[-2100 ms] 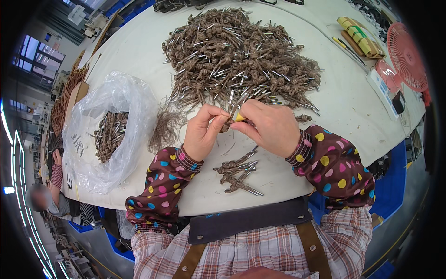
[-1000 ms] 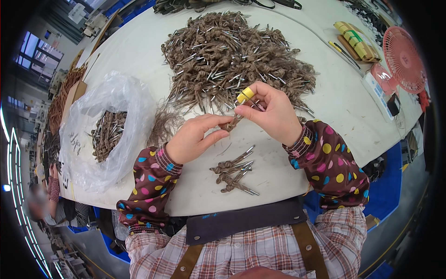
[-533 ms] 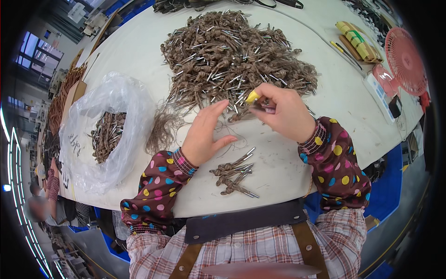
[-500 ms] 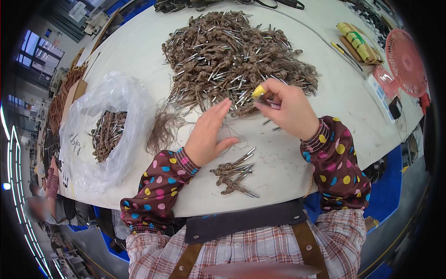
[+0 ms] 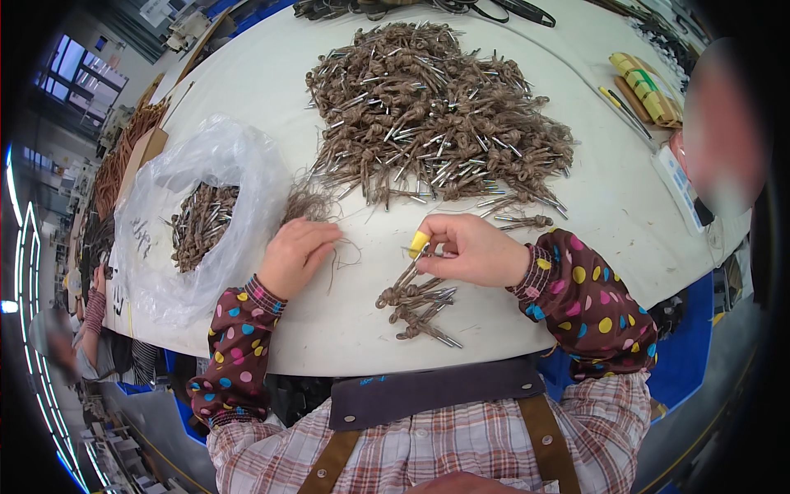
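Note:
My right hand (image 5: 473, 251), a yellow cover (image 5: 419, 244) on one finger, is closed in a pinch. Between its fingertips is the tipped end of a brown knotted cord (image 5: 398, 288), whose knot reaches down to a small group of similar knotted cords (image 5: 421, 317) with silvery tips. My left hand (image 5: 298, 253) is off to the left, fingers stretched out and thumb apart. Loose brown threads (image 5: 350, 251) lie by its fingertips, and a tangle of thread (image 5: 306, 204) is just beyond it. Farther back rises a large heap of knotted cords (image 5: 436, 115).
A clear plastic bag (image 5: 148, 284) holding more knotted cords stands at left on the white table (image 5: 329, 342). A yellow-wrapped bundle (image 5: 646, 86) and a yellow-handled tool (image 5: 613, 99) lie at far right. Another person's arm (image 5: 95, 309) shows at the left edge.
My right hand has come from the heap's near edge toward me, down to the small group of cords. My left hand has moved left and nearer, beside the thread tangle.

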A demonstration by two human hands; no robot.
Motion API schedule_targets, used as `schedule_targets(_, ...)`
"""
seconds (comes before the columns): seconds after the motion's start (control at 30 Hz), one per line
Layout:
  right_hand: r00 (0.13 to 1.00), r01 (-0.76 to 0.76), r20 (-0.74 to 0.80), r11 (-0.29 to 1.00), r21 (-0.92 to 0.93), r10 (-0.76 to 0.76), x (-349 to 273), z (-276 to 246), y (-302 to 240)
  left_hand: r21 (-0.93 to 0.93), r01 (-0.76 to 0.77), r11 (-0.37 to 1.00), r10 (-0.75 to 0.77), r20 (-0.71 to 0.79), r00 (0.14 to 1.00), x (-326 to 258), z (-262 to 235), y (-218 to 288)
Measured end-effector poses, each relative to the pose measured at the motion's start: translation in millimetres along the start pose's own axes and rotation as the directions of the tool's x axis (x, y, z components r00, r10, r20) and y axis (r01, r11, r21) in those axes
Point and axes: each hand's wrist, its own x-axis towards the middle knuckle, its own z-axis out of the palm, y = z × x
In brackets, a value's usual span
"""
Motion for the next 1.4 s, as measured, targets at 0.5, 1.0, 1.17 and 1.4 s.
schedule_targets(0.5,0.916,0.039,-0.339,0.89,-0.453,-0.213,1,-23,-17,0.196,0.077,0.978,-0.02,-0.279,0.96,79,21,26)
schedule_targets(1.0,0.914,-0.021,-0.404,0.993,-0.114,-0.027,5,-19,-8,-0.438,-0.016,0.899,-0.151,-0.342,0.927,80,3,69)
schedule_targets(1.17,0.877,0.019,-0.47,0.986,-0.168,-0.097,6,-18,-8,-0.034,-0.073,0.997,0.049,-0.463,0.885,75,-1,60)
schedule_targets(1.4,0.882,0.051,-0.456,0.987,-0.151,-0.116,6,-17,-4,0.258,-0.115,0.959,0.244,-0.55,0.799,78,3,60)
